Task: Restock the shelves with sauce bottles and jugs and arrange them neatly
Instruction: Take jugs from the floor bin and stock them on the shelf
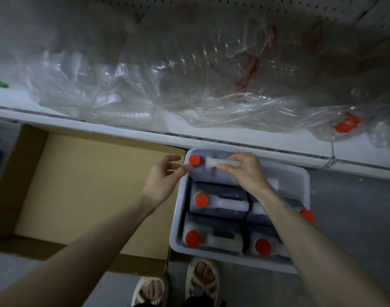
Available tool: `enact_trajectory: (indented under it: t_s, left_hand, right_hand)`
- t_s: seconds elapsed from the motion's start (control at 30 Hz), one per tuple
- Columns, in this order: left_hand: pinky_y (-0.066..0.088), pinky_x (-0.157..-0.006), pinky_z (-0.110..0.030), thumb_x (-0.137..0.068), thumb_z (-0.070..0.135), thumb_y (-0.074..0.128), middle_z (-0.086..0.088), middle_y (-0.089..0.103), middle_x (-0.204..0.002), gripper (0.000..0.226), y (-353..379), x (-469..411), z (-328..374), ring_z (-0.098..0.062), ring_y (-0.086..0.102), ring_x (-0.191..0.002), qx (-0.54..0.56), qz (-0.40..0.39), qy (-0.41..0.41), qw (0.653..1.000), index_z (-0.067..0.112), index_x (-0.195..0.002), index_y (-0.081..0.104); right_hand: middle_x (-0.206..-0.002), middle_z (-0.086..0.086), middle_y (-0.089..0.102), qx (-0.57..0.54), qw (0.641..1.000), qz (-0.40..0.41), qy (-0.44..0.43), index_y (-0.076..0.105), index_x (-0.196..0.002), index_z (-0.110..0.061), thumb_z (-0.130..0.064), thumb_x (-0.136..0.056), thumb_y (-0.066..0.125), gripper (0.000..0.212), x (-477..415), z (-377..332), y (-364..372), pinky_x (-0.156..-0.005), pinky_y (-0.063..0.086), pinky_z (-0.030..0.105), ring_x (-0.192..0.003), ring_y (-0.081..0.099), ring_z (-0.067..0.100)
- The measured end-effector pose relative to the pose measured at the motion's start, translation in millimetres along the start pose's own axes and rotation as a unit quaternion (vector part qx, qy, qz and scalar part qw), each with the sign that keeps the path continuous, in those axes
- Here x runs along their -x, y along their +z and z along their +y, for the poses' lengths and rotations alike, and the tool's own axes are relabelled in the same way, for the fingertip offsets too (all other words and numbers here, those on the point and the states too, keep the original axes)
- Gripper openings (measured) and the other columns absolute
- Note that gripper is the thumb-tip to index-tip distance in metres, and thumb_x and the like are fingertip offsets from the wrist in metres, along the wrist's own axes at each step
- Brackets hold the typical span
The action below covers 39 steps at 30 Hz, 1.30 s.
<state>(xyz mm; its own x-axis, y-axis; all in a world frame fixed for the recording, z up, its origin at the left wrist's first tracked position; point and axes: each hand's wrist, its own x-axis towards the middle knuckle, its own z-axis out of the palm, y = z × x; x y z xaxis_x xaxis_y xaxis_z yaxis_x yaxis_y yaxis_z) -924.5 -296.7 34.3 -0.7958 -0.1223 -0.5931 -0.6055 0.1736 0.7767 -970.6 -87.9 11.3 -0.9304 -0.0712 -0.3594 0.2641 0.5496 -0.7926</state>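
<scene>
A grey plastic bin (304, 180) on the floor holds several dark sauce jugs with red caps and white handles. My right hand (245, 169) grips the white handle of the far jug (211, 173), which sits at the bin's far end. My left hand (163, 176) is beside that jug, fingers loosely spread, with fingertips near its red cap (194, 160). Other jugs (218, 202) lie lower in the bin. The white shelf (145, 135) runs across just beyond the bin.
An open cardboard box (83, 185) stands on the floor left of the bin. Clear plastic bags of empty bottles (189, 85) fill the shelf above. A green item (0, 83) lies at the shelf's far left. My sandalled feet (178, 284) are below.
</scene>
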Motion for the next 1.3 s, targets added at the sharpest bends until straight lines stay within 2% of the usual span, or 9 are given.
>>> enact_trajectory:
  t_s: [0.1, 0.2, 0.37, 0.57, 0.67, 0.77, 0.87, 1.03, 1.3]
  left_hand:
    - [0.05, -0.082, -0.029, -0.089, 0.029, 0.066, -0.006, 0.066, -0.1, 0.037, -14, 20, 22, -0.015, 0.063, -0.093, 0.001, 0.003, 0.008, 1.0, 0.015, -0.122, 0.056]
    - [0.051, -0.084, -0.034, -0.088, 0.031, 0.068, -0.007, 0.066, -0.103, 0.038, -29, 54, 52, -0.019, 0.063, -0.097, 0.007, 0.002, 0.019, 1.0, 0.016, -0.121, 0.056]
    - [0.05, -0.074, -0.021, -0.087, 0.026, 0.069, -0.002, 0.066, -0.1, 0.037, -55, 119, 130, -0.007, 0.062, -0.086, 0.014, -0.022, 0.062, 0.998, 0.017, -0.12, 0.055]
    - [0.049, -0.065, -0.015, -0.08, 0.024, 0.075, -0.006, 0.062, -0.11, 0.055, -97, 202, 240, -0.011, 0.064, -0.089, 0.013, -0.078, 0.125, 0.989, 0.015, -0.129, 0.049]
    - [0.054, -0.077, -0.02, -0.068, 0.029, 0.086, -0.002, 0.066, -0.11, 0.074, -125, 258, 311, -0.012, 0.066, -0.094, 0.019, -0.108, 0.178, 0.978, 0.013, -0.131, 0.049]
    - [0.053, -0.085, -0.023, -0.054, 0.04, 0.089, 0.003, 0.064, -0.121, 0.09, -154, 316, 385, -0.008, 0.064, -0.106, -0.002, -0.137, 0.241, 0.961, 0.02, -0.131, 0.049]
    - [0.051, -0.08, -0.015, -0.065, 0.011, 0.087, 0.004, 0.064, -0.12, 0.073, -181, 365, 451, 0.002, 0.063, -0.101, 0.009, -0.151, 0.307, 0.94, 0.021, -0.127, 0.051]
    - [0.051, -0.09, -0.022, -0.052, 0.02, 0.094, 0.007, 0.063, -0.123, 0.09, -232, 462, 562, -0.005, 0.061, -0.11, 0.0, -0.122, 0.406, 0.906, 0.026, -0.129, 0.048]
    - [0.053, -0.073, -0.018, -0.038, 0.027, 0.096, 0.013, 0.073, -0.098, 0.082, -290, 573, 671, -0.004, 0.068, -0.092, 0.044, -0.018, 0.525, 0.85, 0.023, -0.111, 0.059]
  right_hand:
    - [-0.065, 0.005, 0.056, -0.019, 1.0, 0.013, -0.004, 0.067, -0.076, 0.006, -0.012, -0.074, 0.082, 0.024, 13, -31, -17, -0.054, 0.036, 0.012, -0.058, 0.048, 0.01]
    - [-0.064, 0.002, 0.056, -0.044, 0.999, 0.013, 0.014, 0.065, -0.073, -0.005, -0.014, -0.075, 0.082, 0.019, 37, -82, -46, -0.053, 0.036, 0.011, -0.049, 0.048, -0.003]
    - [-0.064, -0.005, 0.057, -0.069, 0.997, 0.022, 0.019, 0.064, -0.073, -0.013, -0.017, -0.078, 0.079, 0.017, 89, -179, -105, -0.052, 0.036, 0.009, -0.055, 0.05, 0.0]
    - [-0.058, -0.008, 0.056, -0.099, 0.993, 0.06, -0.008, 0.062, -0.065, -0.016, -0.014, -0.078, 0.079, 0.021, 163, -318, -176, -0.053, 0.038, 0.014, -0.048, 0.049, -0.005]
    - [-0.054, -0.009, 0.053, -0.098, 0.991, 0.082, -0.043, 0.061, -0.064, -0.014, -0.016, -0.079, 0.078, 0.023, 213, -406, -221, -0.048, 0.034, 0.013, -0.047, 0.046, -0.005]
    - [-0.069, 0.005, 0.061, -0.087, 0.988, 0.09, -0.093, 0.07, -0.079, 0.004, -0.022, -0.079, 0.078, 0.027, 261, -495, -262, -0.058, 0.036, 0.024, -0.063, 0.051, 0.007]
    - [-0.073, 0.009, 0.06, -0.09, 0.979, 0.108, -0.147, 0.07, -0.085, 0.009, -0.025, -0.078, 0.078, 0.036, 300, -573, -295, -0.064, 0.035, 0.029, -0.068, 0.05, 0.014]
    - [-0.073, 0.004, 0.069, -0.056, 0.952, 0.14, -0.267, 0.075, -0.075, -0.007, -0.024, -0.081, 0.075, 0.018, 377, -708, -349, -0.066, 0.045, 0.021, -0.069, 0.06, 0.006]
    - [-0.071, 0.007, 0.069, -0.051, 0.895, 0.157, -0.415, 0.075, -0.076, -0.005, -0.033, -0.078, 0.078, 0.028, 435, -846, -403, -0.067, 0.045, 0.027, -0.066, 0.059, 0.01]
